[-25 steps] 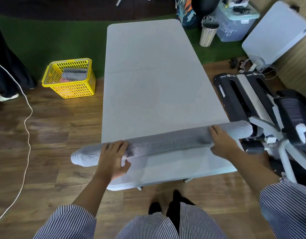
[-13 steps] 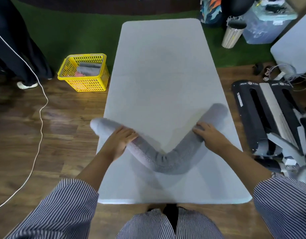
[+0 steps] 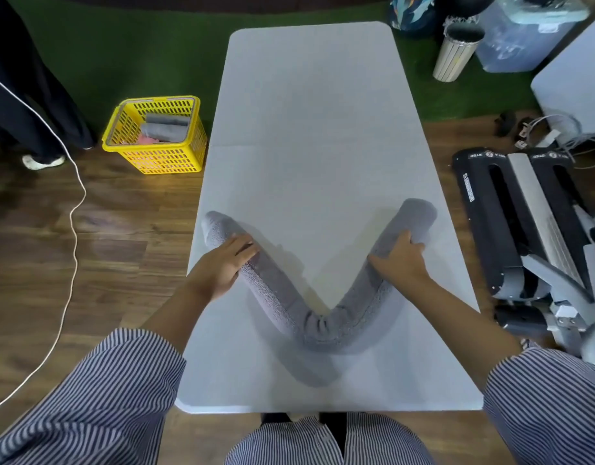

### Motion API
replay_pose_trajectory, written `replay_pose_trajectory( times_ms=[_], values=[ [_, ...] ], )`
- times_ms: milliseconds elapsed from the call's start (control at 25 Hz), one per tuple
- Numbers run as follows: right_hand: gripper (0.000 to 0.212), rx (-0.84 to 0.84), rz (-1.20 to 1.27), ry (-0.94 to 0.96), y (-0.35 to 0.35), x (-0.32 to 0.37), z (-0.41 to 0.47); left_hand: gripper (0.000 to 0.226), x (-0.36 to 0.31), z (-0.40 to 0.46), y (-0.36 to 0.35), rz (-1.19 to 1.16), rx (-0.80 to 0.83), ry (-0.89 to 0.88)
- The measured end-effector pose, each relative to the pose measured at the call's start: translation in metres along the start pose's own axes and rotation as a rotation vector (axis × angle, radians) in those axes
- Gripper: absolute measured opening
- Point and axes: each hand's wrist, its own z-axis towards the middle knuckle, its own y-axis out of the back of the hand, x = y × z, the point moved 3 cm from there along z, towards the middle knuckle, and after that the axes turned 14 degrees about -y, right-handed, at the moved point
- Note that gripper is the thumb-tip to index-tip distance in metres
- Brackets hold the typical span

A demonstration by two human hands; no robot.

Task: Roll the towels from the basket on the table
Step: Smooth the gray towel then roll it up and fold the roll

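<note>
Nearest the camera, striped sleeves (image 3: pixel 88 407) fill the bottom corners and cut off the table's (image 3: pixel 309 112) near corners; the person's lap hides what lies under its near edge. On the near half of the table lies a grey rolled towel (image 3: pixel 316 325), bent into a V with its point toward the person and both ends pointing away. A soft shadow below the bend makes it hard to tell whether that part lies flat or is lifted a little.

The left hand (image 3: pixel 224 266) lies over the left limb of the towel, fingers curled across the top of it; the fingertips are out of sight on the far side. The right hand (image 3: pixel 401 258) grips the right limb near its end, fingers wrapped over it and thumb along the inner side.

The towel's left end reaches the table's left edge; the right end stops just inside the right edge. Beyond the towel the far half of the table is bare surface up to its rounded far corners.

On the floor to the left, just beside the table, stands a yellow basket (image 3: pixel 175 162) holding grey towels and something pink, partly hidden by the wall. A white cable (image 3: pixel 73 209) trails across the boards. To the right, black and grey equipment (image 3: pixel 524 229) stands close by the table, cut off by the frame.
</note>
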Motion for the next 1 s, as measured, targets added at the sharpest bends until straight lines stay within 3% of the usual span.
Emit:
replay_pose_trajectory(
  times_ms=[200,440,520,600,680,720,760,880,1000],
  values=[
    [0.063,0.021,0.039,0.216,-0.018,0.037,-0.013,0.066,0.010,0.010,0.001,0.055,-0.018,-0.147],
    [0.063,0.330,-0.067,0.574,-0.087,0.102,-0.055,0.092,0.022,0.010,0.019,0.250,0.049,-0.146],
    [0.061,0.308,-0.138,0.635,-0.101,0.116,-0.063,0.107,0.024,0.012,0.023,0.302,0.139,-0.194],
    [0.059,0.315,-0.171,0.689,-0.105,0.123,-0.069,0.126,0.028,0.013,0.019,0.294,0.339,-0.183],
    [0.058,0.336,-0.176,0.734,-0.105,0.125,-0.075,0.126,0.029,0.015,0.012,0.253,0.518,-0.084],
    [0.056,0.323,-0.203,0.724,-0.103,0.125,-0.079,0.121,0.028,0.015,0.009,0.241,0.533,-0.044],
    [0.065,0.296,-0.288,0.686,-0.101,0.124,-0.081,0.117,0.027,0.016,0.008,0.238,0.533,-0.015],
    [0.134,0.197,-0.700,0.516,-0.100,0.113,-0.091,0.116,0.024,0.016,0.009,0.268,0.544,0.022],
    [0.147,0.107,-0.789,0.452,-0.103,0.102,-0.101,0.110,0.014,0.016,0.012,0.319,0.503,0.028]
  ],
)
